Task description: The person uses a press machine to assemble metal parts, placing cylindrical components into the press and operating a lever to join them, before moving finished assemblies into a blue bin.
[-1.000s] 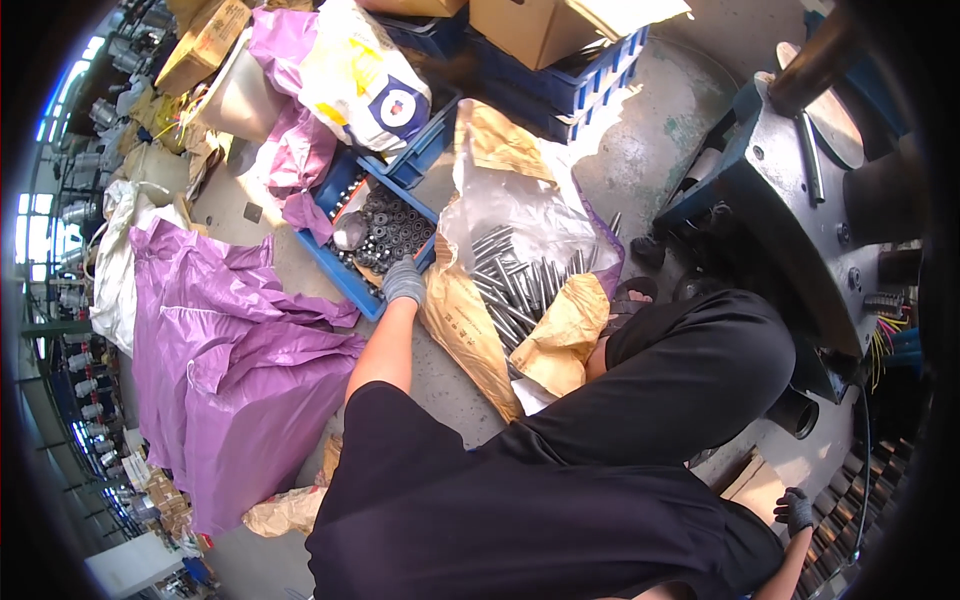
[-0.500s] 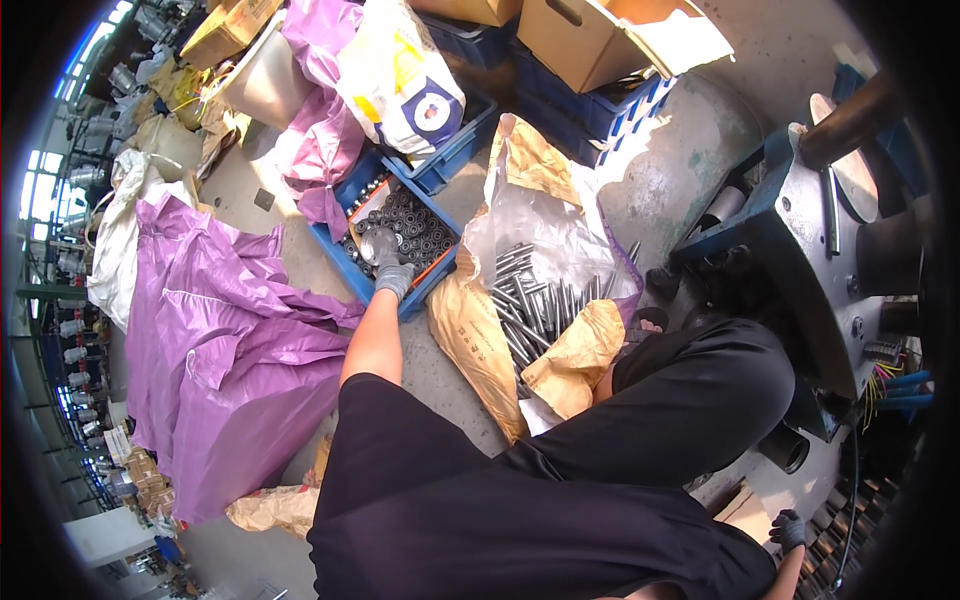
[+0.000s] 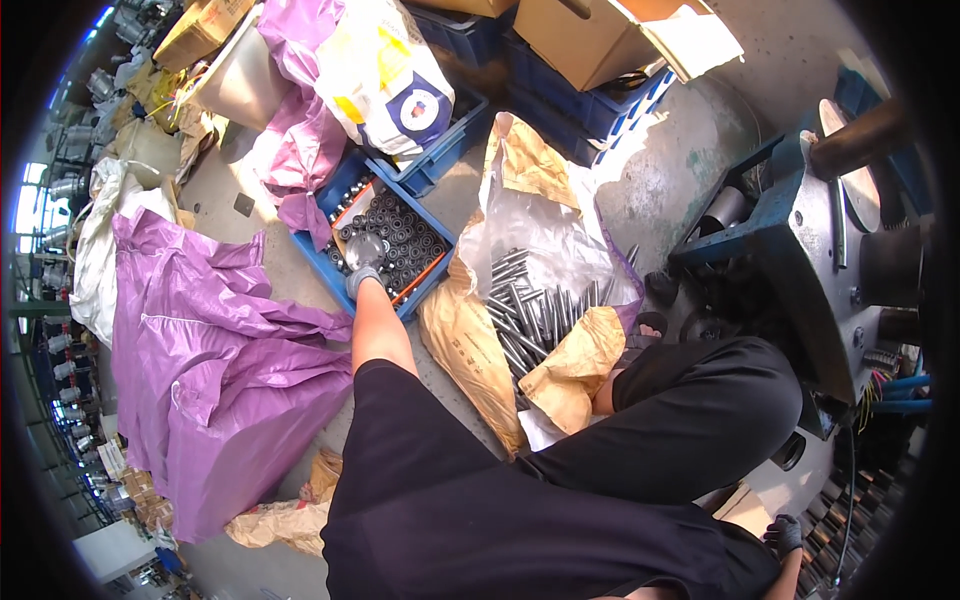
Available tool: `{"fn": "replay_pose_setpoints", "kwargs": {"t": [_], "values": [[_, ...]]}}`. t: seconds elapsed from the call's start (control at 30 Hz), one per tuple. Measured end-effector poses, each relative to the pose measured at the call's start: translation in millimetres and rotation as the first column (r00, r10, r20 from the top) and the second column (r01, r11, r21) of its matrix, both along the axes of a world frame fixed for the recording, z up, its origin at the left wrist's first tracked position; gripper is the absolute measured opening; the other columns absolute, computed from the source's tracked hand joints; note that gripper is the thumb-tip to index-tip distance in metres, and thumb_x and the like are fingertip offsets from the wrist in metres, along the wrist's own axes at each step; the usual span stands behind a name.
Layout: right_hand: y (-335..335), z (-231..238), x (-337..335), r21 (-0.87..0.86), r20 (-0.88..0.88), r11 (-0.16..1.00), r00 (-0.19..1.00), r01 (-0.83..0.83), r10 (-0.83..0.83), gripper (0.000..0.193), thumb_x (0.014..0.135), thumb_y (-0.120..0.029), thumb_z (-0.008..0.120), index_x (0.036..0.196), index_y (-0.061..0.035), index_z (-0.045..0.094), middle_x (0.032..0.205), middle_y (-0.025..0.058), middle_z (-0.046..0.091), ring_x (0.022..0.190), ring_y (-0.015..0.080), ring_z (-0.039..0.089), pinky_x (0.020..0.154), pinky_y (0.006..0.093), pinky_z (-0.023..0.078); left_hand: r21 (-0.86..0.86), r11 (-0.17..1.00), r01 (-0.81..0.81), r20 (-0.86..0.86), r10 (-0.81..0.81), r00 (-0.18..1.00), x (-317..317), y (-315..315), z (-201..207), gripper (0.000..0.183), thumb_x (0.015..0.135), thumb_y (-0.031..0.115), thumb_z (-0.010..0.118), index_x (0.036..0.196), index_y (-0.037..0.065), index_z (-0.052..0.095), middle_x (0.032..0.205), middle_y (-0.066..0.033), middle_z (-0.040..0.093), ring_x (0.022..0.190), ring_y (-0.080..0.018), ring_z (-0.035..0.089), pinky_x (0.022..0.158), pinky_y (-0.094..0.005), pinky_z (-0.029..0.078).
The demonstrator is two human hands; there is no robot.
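My left hand (image 3: 362, 280), in a grey glove, reaches into a blue crate (image 3: 330, 268). Its fingers are closed on a round, shiny cup-like thing (image 3: 366, 249), whose exact kind I cannot make out. Around and under it lie many small dark ring-shaped metal parts (image 3: 412, 235). An orange-edged divider (image 3: 420, 280) runs along the crate, with small shiny parts at the far left end. At the lower right is my right hand (image 3: 784, 535), also gloved, its fingers curled beside rows of dark metal pieces (image 3: 830, 540); anything inside them is hidden.
An open paper sack (image 3: 470, 345) with metal rods (image 3: 540, 318) stands right of the crate. Purple sheeting (image 3: 215, 370) spreads at left. Behind are a white printed bag (image 3: 385, 85) and a cardboard box (image 3: 575, 45). A heavy blue-and-steel machine (image 3: 800, 250) stands at right.
My left hand and the round shiny thing have shifted slightly left within the crate. The view has moved a little. My right hand stays at the lower right, its fingers more curled.
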State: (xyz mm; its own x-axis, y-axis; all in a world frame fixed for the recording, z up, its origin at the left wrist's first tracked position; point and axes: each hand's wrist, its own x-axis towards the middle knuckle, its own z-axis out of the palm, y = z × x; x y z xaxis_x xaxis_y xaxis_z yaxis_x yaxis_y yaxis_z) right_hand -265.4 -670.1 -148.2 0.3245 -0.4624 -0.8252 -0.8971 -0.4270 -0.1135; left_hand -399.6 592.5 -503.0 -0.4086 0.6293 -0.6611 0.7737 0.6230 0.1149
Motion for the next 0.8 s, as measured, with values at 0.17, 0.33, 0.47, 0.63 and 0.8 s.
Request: {"fn": "replay_pose_setpoints", "kwargs": {"t": [0.17, 0.33, 0.47, 0.63, 0.8], "values": [[-35.4, -8.8, -10.9, -0.003, -0.024, 1.000, 0.999, 0.022, -0.022, 0.030, 0.095, -0.024, 0.059, 0.123, -0.0124, 0.059, 0.088, 0.0157, 0.071, 0.065, 0.0365, 0.067, 0.058, 0.0512, 0.056, 0.088, 0.991, 0.097, -0.010, -0.096, 0.995, 9.6, 1.6, -10.0, 0.070, 0.088, 0.044, 0.072, 0.143, 0.002, 0.056, 0.148, -0.0206, 0.055, 0.128, -0.0302, 0.062, 0.105, -0.0398, 0.051], [-58.3, -9.4, -10.7, 0.018, 0.017, 0.997, 0.997, 0.079, -0.079, 0.032, 0.096, -0.026, 0.058, 0.126, -0.0137, 0.057, 0.095, 0.0179, 0.072, 0.069, 0.0380, 0.068, 0.061, 0.0522, 0.056, 0.468, 0.884, 0.005, -0.019, 0.005, 1.000, 50.7, 13.7, 37.8, 0.072, 0.086, 0.029, 0.075, 0.146, 0.003, 0.047, 0.143, -0.0236, 0.058, 0.125, -0.0392, 0.063, 0.103, -0.0460, 0.053], [-68.9, -13.0, -11.5, -0.025, -0.016, 0.994, 0.995, 0.103, -0.103, 0.032, 0.097, -0.026, 0.058, 0.126, -0.0146, 0.057, 0.096, 0.0178, 0.072, 0.072, 0.0383, 0.069, 0.062, 0.0521, 0.057, 0.723, 0.563, 0.400, -0.209, -0.374, 0.904, 84.8, 5.9, 111.0, 0.053, 0.090, 0.020, 0.071, 0.137, 0.007, 0.051, 0.140, -0.0238, 0.057, 0.120, -0.0421, 0.064, 0.096, -0.0518, 0.057], [-92.0, -13.8, -16.3, 0.149, 0.048, 0.937, 0.949, -0.314, 0.311, 0.034, 0.096, -0.023, 0.061, 0.127, -0.0092, 0.059, 0.096, 0.0192, 0.072, 0.078, 0.0411, 0.070, 0.065, 0.0542, 0.058, 0.445, 0.285, 0.849, -0.541, -0.670, 0.509, 123.8, 1.8, 155.1, 0.034, 0.096, 0.012, 0.063, 0.129, 0.010, 0.057, 0.126, -0.0216, 0.059, 0.112, -0.0384, 0.068, 0.088, -0.0465, 0.060], [-112.1, -13.6, -20.6, 0.008, 0.046, 0.995, 0.994, -0.095, 0.095, 0.033, 0.095, -0.016, 0.062, 0.125, -0.0034, 0.061, 0.097, 0.0202, 0.070, 0.082, 0.0426, 0.071, 0.067, 0.0555, 0.059, 0.441, 0.315, 0.840, -0.521, -0.672, 0.526, 142.3, 5.0, 156.1, 0.042, 0.089, 0.010, 0.073, 0.127, 0.011, 0.058, 0.130, -0.0223, 0.057, 0.115, -0.0400, 0.066, 0.091, -0.0478, 0.060]]}}
